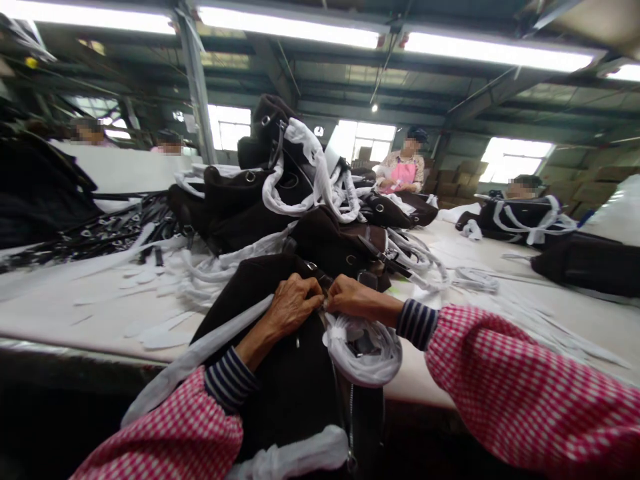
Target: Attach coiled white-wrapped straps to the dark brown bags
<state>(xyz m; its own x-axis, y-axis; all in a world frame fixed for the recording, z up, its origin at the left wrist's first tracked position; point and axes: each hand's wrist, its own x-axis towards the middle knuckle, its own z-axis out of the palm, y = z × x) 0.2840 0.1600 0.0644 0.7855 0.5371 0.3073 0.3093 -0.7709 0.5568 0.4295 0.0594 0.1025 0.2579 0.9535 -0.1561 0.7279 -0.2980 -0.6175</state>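
Dark bag (300, 383) lies right under the left hand (293, 303) and right hand (346, 297), long axis toward the wearer, fingertips nearly meeting, can't tell if they're gripping anything tbh.

Can't make out what you've got at the fingertips of your left hand (294, 303) and right hand (345, 297), it's just too small and your fingers cover it. The dark bag (295, 393) under them runs off the bottom edge, so no idea how it ends, and your left forearm hides a bit of it too. Both your checked sleeves (500, 380) get cut off. Black straps (125, 227) on the left are a blurry tangle, and the black bag (590, 263) far right is cropped.
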